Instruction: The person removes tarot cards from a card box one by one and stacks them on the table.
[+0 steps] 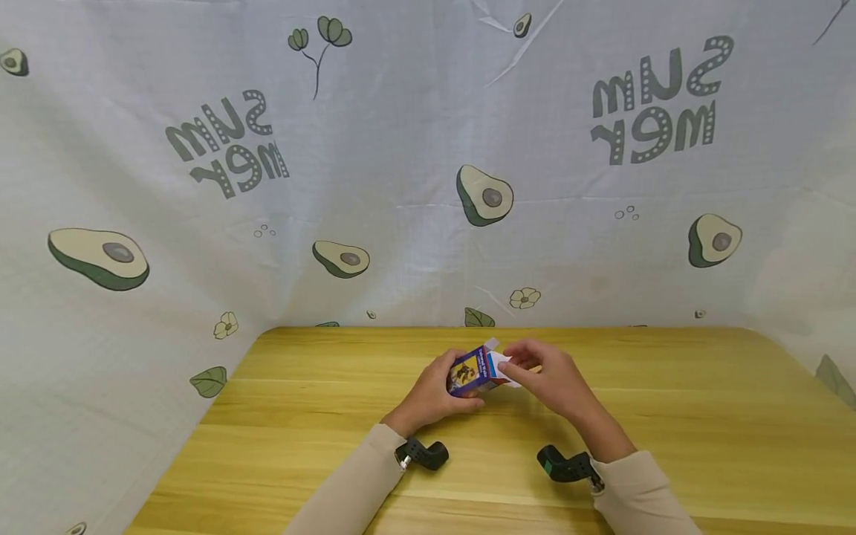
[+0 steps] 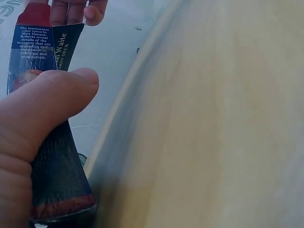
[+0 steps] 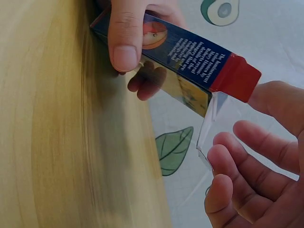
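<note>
A small blue tarot deck box (image 1: 468, 374) with a picture on its front is tilted above the wooden table. My left hand (image 1: 435, 388) grips its body, with the thumb (image 2: 57, 97) across one narrow side. The box's end facing right stands unclosed, with a red side flap (image 3: 241, 78) and a white lid flap (image 3: 205, 128) sticking out. At that end is my right hand (image 1: 551, 377), its thumb by the red flap and its loosely bent fingers (image 3: 247, 166) beside the white flap. Whether cards are inside cannot be seen.
The yellow wooden table (image 1: 301, 416) extends to both sides of the hands. Behind it hangs a white cloth (image 1: 401, 186) printed with avocados and lettering. Black wrist mounts (image 1: 428, 453) sit on both forearms, above beige sleeves.
</note>
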{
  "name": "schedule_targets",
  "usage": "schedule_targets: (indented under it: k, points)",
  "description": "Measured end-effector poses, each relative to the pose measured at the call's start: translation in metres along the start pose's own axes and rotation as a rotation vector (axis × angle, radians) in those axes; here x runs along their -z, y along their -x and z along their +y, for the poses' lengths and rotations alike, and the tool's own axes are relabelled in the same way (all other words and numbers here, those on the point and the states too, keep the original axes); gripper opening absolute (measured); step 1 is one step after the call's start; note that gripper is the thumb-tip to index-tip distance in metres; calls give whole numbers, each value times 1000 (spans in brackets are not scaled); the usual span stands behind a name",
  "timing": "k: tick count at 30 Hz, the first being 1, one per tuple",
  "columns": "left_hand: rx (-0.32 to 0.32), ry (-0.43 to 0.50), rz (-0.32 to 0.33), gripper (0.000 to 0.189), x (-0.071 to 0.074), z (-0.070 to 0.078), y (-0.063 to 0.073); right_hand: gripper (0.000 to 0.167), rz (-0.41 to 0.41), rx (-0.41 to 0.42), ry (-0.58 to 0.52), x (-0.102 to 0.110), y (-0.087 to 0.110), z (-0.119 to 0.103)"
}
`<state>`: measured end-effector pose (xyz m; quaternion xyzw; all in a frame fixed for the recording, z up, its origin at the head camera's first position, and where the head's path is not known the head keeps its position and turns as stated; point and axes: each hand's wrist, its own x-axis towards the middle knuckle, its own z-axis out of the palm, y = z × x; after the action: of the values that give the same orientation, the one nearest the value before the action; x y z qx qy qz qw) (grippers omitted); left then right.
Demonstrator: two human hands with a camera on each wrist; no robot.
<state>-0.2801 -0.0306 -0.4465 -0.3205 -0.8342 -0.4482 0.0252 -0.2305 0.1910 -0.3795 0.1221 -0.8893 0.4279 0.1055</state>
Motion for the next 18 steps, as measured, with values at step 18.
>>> schedule_targets:
  k: [18]
  points:
    - [-26,6,-21,70,1,1,2,24,-3,-53,-1,-12,3,-4]
